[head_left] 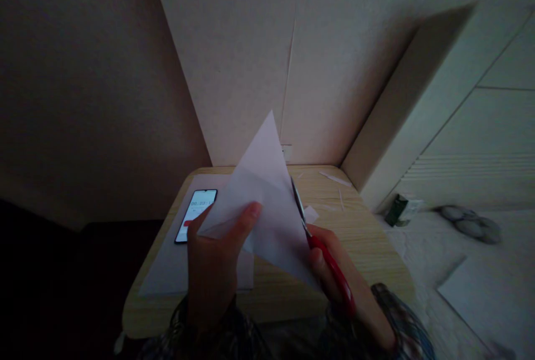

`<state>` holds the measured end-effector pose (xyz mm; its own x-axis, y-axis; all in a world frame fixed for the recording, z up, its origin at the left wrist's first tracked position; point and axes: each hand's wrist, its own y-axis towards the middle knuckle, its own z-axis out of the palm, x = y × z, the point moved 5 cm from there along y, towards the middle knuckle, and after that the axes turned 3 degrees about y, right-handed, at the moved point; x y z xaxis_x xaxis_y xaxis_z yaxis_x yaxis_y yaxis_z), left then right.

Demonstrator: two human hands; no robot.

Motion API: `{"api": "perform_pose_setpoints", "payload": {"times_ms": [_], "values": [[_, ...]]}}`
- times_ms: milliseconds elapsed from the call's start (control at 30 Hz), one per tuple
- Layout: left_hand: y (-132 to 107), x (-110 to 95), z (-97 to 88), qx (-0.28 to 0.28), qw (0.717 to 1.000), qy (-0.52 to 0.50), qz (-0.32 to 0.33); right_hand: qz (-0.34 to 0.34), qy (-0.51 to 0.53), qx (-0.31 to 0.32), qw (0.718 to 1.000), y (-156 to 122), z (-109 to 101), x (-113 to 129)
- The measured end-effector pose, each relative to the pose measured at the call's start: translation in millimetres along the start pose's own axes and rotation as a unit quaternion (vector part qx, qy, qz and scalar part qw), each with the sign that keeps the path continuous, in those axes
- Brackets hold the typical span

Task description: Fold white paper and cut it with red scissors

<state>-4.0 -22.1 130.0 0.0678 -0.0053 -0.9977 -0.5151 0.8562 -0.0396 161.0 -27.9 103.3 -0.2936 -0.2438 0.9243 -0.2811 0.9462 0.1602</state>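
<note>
Paper (270,184), white, thin and apparently folded, raised above the pale wood-grain table (376,243), probably to leave clearance beneath for fingers and metal. Pinched toward the left side by the left hand (217,259), thumb pressed on the upper face, other fingers mostly hidden behind, likely to keep the layers from slipping. At the paper's right edge, a pair of steel scissors with red handles (321,247), gripped by the right hand (351,268) curled around the handles, blades pointing away from the body, seemingly to lie along that edge. Cannot tell the spacing of the blades, nor any actual bite into the paper. Left of the paper, a black-edged phone with a lit screen (195,212), resting on a flat white sheet (165,273), perhaps for an easy view of the digits. Right of the paper, small white scraps (310,215), perhaps left there as offcuts. In looks, smooth and matte, greyish in the dim light, tapering to a sharp far point, with a darker slanting band across the middle, suggesting overlapped layers.
</note>
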Motion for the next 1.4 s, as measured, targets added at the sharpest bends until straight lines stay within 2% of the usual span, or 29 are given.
{"api": "perform_pose_setpoints", "payload": {"times_ms": [233, 367, 567, 700, 900, 1100, 1167, 1200, 1333, 1400], "values": [[-3, 1, 2.2, -0.006, 1.0, -0.01, -0.011, 0.008, 0.056, 0.037, 0.998, 8, 7, 1], [-4, 4, 1.4, -0.029, 0.999, -0.027, -0.01, 0.008, 0.071, 0.035, 0.997, 8, 6, 3], [-4, -3, 2.5, -0.013, 1.0, -0.011, -0.021, 0.014, 0.067, 0.006, 0.998, 7, 2, 6], [-5, -5, 1.8, -0.008, 1.0, -0.01, -0.022, 0.018, 0.098, 0.046, 0.994, 8, 8, 0], [-5, 2, 0.6, -0.027, 0.998, -0.026, -0.049, 0.024, 0.113, 0.045, 0.992, 11, 6, -3], [-6, 2, 2.0, -0.024, 0.998, -0.031, -0.048, 0.025, 0.096, 0.034, 0.995, 12, 5, 0], [-5, 4, 1.1, -0.03, 0.998, -0.037, -0.037, 0.021, 0.082, 0.033, 0.996, 13, 5, 0], [-5, 5, -1.4, -0.051, 0.998, -0.045, -0.02, 0.017, 0.073, 0.029, 0.997, 13, 5, 0], [0, 13, 1.0, -0.005, 0.999, -0.03, -0.015, 0.012, 0.089, 0.017, 0.996, 13, 2, -7], [2, 12, -0.5, -0.015, 0.999, -0.035, -0.003, 0.028, 0.114, 0.016, 0.993, 14, 0, -16]]}}
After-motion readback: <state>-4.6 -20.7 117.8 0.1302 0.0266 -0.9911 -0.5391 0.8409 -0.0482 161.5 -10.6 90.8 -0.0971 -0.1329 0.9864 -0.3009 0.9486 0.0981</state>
